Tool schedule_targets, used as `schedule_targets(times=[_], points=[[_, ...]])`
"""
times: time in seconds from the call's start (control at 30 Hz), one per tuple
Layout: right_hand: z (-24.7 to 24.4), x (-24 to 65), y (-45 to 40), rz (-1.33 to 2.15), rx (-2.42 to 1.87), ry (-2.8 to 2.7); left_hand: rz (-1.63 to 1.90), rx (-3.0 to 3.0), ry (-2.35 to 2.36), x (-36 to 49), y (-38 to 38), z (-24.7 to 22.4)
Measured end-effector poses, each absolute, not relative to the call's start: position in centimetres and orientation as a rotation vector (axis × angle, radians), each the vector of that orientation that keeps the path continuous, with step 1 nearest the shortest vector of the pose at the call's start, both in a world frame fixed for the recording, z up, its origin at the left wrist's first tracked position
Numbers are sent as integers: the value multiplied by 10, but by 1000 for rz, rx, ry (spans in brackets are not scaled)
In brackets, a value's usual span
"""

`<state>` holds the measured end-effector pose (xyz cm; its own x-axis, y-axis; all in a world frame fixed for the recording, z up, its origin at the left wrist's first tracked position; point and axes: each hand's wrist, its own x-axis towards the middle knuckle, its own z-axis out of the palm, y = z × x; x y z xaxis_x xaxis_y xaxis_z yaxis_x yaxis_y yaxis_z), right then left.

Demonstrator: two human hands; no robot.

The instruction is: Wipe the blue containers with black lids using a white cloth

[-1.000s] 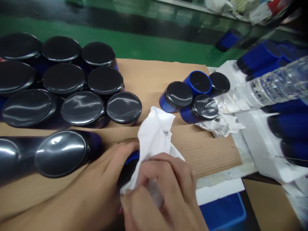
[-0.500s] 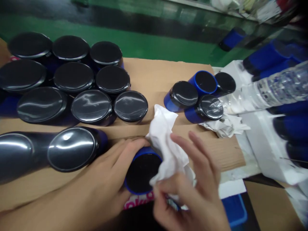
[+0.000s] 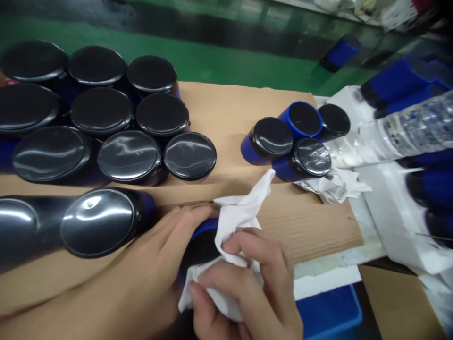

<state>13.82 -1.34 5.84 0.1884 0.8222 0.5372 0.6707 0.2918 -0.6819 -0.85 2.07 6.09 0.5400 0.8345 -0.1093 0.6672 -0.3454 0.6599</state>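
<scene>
My left hand (image 3: 164,250) is wrapped around the side of a blue cylindrical container (image 3: 200,250) with a black end and a blue rim. My right hand (image 3: 244,278) is shut on a white cloth (image 3: 235,212) and presses it against that black end, hiding most of it. Beside my left hand lie two long containers with glossy black ends, the closer one (image 3: 98,223) touching my left wrist area. Several similar containers (image 3: 129,157) stand in rows on the brown cardboard sheet (image 3: 304,231).
A small group of blue containers (image 3: 286,141) stands on the cardboard to the right, beside a crumpled white cloth (image 3: 336,186). A clear plastic bottle (image 3: 414,125) lies at the right over white packing foam (image 3: 392,208). A blue crate (image 3: 329,311) sits below; green floor (image 3: 198,66) lies beyond.
My right hand has come back down with the cloth over the container's black end, which showed bare half a second ago. The left hand keeps its hold.
</scene>
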Motion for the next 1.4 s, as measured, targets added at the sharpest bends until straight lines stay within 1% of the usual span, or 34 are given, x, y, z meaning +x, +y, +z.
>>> schedule_targets(times=[0.17,0.23,0.37,0.47,0.57,0.7,0.83,1.0,1.07,1.13,1.3,1.4], points=[[60,165,-14,254,-1321,-1862,415,2151,1195,-6,21,65],[64,186,-10,332,-1375,-1902,432,2181,1177,-4,22,65],[69,212,-1,565,-1518,-1751,438,2146,1176,-4,23,62],[69,203,-2,697,-1428,-1632,429,2164,1180,-5,22,62],[64,178,-8,587,-1299,-1667,407,2206,1185,-5,24,66],[56,159,-11,541,-1239,-1696,394,2198,1166,-4,27,70],[57,173,-12,458,-1191,-1969,434,2273,1152,-4,26,66],[72,205,-3,169,-1070,-2207,473,2302,1166,-1,28,62],[79,215,2,135,-1101,-2312,444,2269,1171,0,30,64],[81,215,4,241,-1194,-2247,451,2215,1167,0,30,66],[61,182,-6,858,-1335,-1668,400,2152,1161,-6,28,65],[54,167,-5,947,-1239,-1705,422,2233,1159,-6,28,64]])
